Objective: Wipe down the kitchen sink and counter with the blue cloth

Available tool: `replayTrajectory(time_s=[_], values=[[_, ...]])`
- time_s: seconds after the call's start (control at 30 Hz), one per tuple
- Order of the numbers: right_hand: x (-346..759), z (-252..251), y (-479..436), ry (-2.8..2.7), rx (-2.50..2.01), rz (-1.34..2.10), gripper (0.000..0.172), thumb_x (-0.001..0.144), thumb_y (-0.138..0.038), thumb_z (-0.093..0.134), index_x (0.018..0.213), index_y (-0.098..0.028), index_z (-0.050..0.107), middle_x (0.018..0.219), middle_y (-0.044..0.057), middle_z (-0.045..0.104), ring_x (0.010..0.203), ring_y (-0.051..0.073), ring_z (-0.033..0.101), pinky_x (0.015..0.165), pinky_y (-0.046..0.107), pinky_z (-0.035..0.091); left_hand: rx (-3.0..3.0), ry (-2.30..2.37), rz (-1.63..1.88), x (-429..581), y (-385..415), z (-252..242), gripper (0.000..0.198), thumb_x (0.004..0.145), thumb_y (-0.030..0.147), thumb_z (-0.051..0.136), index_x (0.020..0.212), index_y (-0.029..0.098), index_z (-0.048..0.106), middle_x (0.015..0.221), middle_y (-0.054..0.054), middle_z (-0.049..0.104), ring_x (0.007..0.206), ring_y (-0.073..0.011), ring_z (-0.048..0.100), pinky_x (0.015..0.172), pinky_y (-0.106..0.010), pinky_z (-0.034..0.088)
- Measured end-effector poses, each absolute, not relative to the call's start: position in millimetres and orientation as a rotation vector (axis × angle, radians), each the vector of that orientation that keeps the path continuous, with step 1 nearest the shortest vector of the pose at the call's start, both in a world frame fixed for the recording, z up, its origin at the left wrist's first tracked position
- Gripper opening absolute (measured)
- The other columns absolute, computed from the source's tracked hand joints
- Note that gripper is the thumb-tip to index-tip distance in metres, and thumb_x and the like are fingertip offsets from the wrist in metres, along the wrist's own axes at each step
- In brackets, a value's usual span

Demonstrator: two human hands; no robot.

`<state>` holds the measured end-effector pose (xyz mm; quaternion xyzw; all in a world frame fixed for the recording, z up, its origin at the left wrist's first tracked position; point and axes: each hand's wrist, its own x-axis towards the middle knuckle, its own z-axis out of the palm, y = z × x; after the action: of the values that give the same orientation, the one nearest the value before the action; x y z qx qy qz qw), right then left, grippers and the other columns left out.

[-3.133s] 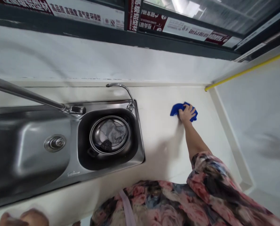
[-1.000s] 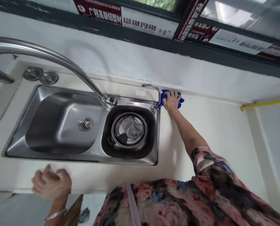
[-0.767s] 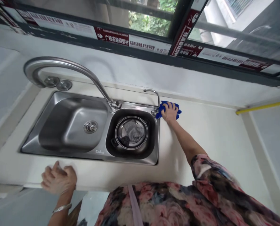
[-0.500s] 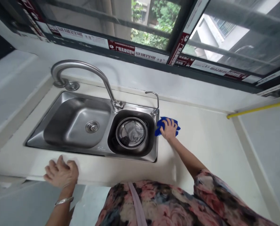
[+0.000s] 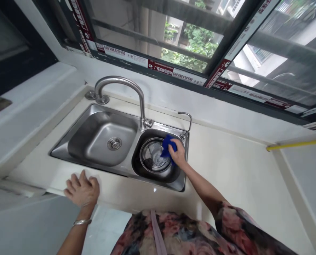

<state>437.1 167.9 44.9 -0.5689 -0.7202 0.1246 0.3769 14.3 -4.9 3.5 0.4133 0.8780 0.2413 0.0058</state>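
Counter (image 5: 240, 170): cream, set under a dark-framed window (image 5: 189, 42) with greenery outside.
Sink (image 5: 94, 134): steel, two basins, with a tall faucet (image 5: 126, 82) behind and a small tap (image 5: 187, 120) at the far right corner.
Strainer (image 5: 145, 163): in the right basin, grey rag (image 5: 155, 153) inside.
Our right hand (image 5: 178, 154): closed around the blue cloth (image 5: 167, 146), over the right basin, above the strainer.
Our left hand (image 5: 82, 188): fingers spread flat on the counter's front edge, holding nothing.
Change: half a second ago we pressed the cloth on the counter just right of the sink.
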Motion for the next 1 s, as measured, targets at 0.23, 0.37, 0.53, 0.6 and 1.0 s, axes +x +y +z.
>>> replayTrajectory(time_s=[0.23,0.37,0.53,0.6,1.0], values=[[431,57,308,-1.454,-1.833,0.02,0.06,0.107,-0.044,0.031,0.154,-0.012,0.05,0.153,0.027,0.051,0.147,0.037,0.046,0.12,0.063,0.042,1.309,2.852,0.706,15,-8,1,0.062,0.103,0.045,0.044,0.154,0.012,0.057,0.167,-0.026,0.045,0.161,-0.0447,0.032,0.129,-0.069,0.024],[438,15,327,-1.591,-2.039,0.008,0.057,0.105,-0.046,0.035,0.148,-0.018,0.061,0.158,0.027,0.049,0.147,0.047,0.041,0.107,0.077,0.043,1.311,2.864,0.676,13,-10,0,0.064,0.102,0.046,0.042,0.153,0.011,0.057,0.166,-0.027,0.045,0.16,-0.0457,0.034,0.129,-0.07,0.025],[422,-13,329,-1.877,-1.991,-0.01,0.051,0.103,-0.039,0.044,0.145,-0.024,0.067,0.159,0.021,0.054,0.145,0.048,0.039,0.105,0.075,0.041,1.345,2.869,0.607,12,-10,1,0.065,0.098,0.043,0.043,0.154,0.012,0.055,0.166,-0.028,0.045,0.159,-0.0457,0.034,0.128,-0.071,0.025],[408,-14,331,-2.033,-1.883,0.028,0.051,0.102,-0.038,0.048,0.149,-0.027,0.065,0.161,0.018,0.053,0.145,0.046,0.038,0.106,0.07,0.04,1.352,2.883,0.586,12,-9,4,0.065,0.099,0.044,0.043,0.155,0.012,0.054,0.166,-0.027,0.045,0.16,-0.0454,0.033,0.128,-0.071,0.025],[333,-13,414,-2.631,-1.27,0.22,0.042,0.109,-0.041,0.052,0.15,-0.038,0.064,0.162,0.007,0.055,0.143,0.037,0.036,0.108,0.057,0.031,1.315,2.891,0.434,11,-14,8,0.063,0.101,0.041,0.043,0.157,0.012,0.052,0.168,-0.027,0.043,0.161,-0.045,0.032,0.13,-0.071,0.026]])
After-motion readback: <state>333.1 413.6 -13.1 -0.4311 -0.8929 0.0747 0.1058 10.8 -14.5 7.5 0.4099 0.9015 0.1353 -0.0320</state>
